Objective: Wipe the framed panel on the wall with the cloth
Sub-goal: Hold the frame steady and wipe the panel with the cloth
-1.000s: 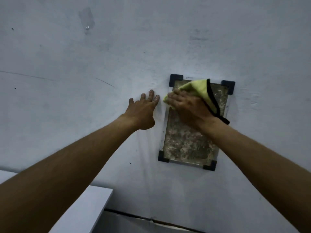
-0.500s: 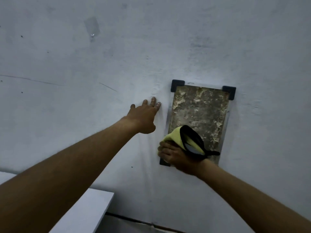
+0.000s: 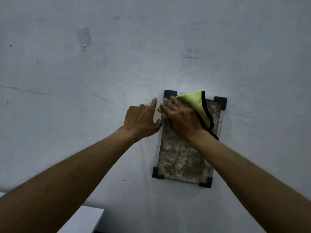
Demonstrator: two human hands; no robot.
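The panel (image 3: 183, 158) hangs on the pale grey wall (image 3: 168, 47). It is a tall rectangle with a mottled brown and grey face, a thin silvery edge and a black bracket at each corner.

The cloth (image 3: 193, 105) is yellow-green with black edging and lies against the top of the panel, covering most of its upper edge. A fold stands up between the two top brackets, and the black hem trails down the panel's right side behind the wrist.

The right hand (image 3: 181, 118) lies over the cloth at the panel's upper left. Its fingers are fairly straight and close together, pointing toward the top-left bracket (image 3: 170, 94) and pressing the cloth flat against the face. Its thumb is hidden. The panel's lower half is uncovered, and the right forearm crosses its lower right part.

The left hand (image 3: 141, 120) rests on the wall just left of the panel and holds nothing. Its forefinger points up beside the top-left bracket, and its thumb reaches the panel's left edge. Its other fingers cannot be made out clearly.

A piece of clear tape (image 3: 84, 39) sticks to the wall well above and left of the panel. The corner of a white slab (image 3: 84, 221) shows far below and left of it.
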